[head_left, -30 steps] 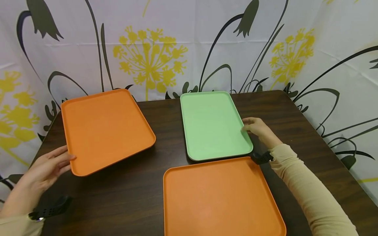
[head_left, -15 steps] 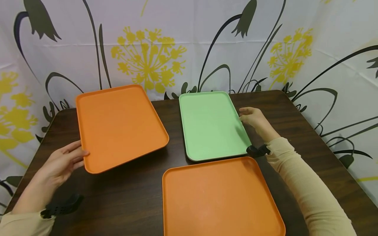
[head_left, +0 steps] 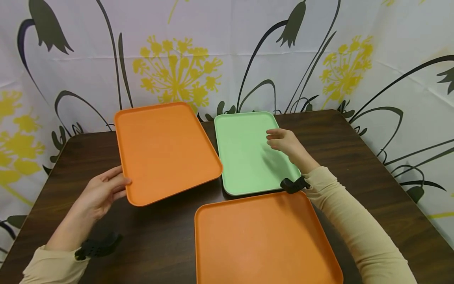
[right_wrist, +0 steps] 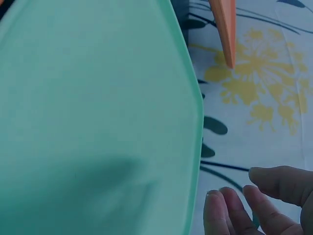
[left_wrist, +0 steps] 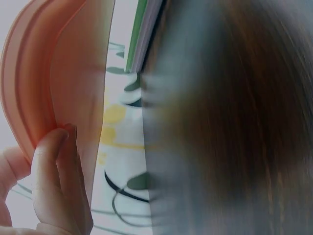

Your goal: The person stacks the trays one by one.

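Nearest the viewer, a flat orange rectangular plastic tray (head_left: 262, 240) is seen lying on the dark wood-grain table (head_left: 166, 240), untouched by either hand. Beyond it and to the left, a second orange rectangular plastic tray (head_left: 166, 150) is held by the left hand (head_left: 104, 191) at its near left corner, the fingers wrapped over the rim, as the left wrist view confirms (left_wrist: 58, 176); its right side is raised and just overlaps the left rim of the pale green rectangular plastic tray (head_left: 248, 154). The held tray lies forward and to the right of the left hand, its long axis running away from the viewer and leaning slightly left. The green tray rests flat on the table, its long axis likewise running away from the viewer. The right hand (head_left: 283, 144) is observed above the green tray's right portion, fingers loosely extended and gripping nothing; whether it touches the surface cannot be told. The left hand is the nearer to the raised orange tray, the right hand being well apart from it. At the rear hangs a white floral-printed backdrop curtain (head_left: 227, 51). Counted: two orange trays, one green tray, two hands.
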A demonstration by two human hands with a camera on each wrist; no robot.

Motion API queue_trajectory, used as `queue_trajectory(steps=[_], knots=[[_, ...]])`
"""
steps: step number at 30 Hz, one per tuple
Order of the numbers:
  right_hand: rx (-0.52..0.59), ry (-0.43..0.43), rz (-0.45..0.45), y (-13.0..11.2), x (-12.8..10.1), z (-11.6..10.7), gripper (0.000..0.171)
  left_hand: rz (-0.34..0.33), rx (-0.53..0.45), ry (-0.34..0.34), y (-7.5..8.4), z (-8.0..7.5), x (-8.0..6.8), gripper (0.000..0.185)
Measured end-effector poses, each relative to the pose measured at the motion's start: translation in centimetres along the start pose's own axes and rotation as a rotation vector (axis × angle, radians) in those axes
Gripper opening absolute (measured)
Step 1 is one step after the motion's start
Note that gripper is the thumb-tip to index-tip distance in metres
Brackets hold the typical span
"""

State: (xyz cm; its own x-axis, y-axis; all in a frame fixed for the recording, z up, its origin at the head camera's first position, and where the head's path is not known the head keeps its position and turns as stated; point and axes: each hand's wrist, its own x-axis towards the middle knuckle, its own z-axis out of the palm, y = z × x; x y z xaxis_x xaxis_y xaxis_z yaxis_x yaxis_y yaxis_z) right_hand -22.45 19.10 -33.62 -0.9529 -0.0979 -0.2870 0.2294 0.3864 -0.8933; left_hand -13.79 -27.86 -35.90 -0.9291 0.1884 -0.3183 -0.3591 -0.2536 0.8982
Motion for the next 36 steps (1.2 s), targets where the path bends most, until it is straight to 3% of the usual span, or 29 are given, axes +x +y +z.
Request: queue_trajectory(steps=[13, 24, 36], knots=[[0.087, -0.098, -0.036, -0.6, -0.7, 3.2, 0.047, -0.047, 0.059, -0.036, -0.7, 5.2, 1.7, 0.076], [0.079, -0.125, -0.029, -0.4, -1.3, 3.4, 0.049, -0.054, 0.121, -0.072, -1.7, 9.0, 2.6, 0.072], [-0.010, -0.074, 0.033, 0.7, -1.6, 1.1, 0.051, -0.040, 0.094, -0.135, -2.0, 12.3, 4.0, 0.069]])
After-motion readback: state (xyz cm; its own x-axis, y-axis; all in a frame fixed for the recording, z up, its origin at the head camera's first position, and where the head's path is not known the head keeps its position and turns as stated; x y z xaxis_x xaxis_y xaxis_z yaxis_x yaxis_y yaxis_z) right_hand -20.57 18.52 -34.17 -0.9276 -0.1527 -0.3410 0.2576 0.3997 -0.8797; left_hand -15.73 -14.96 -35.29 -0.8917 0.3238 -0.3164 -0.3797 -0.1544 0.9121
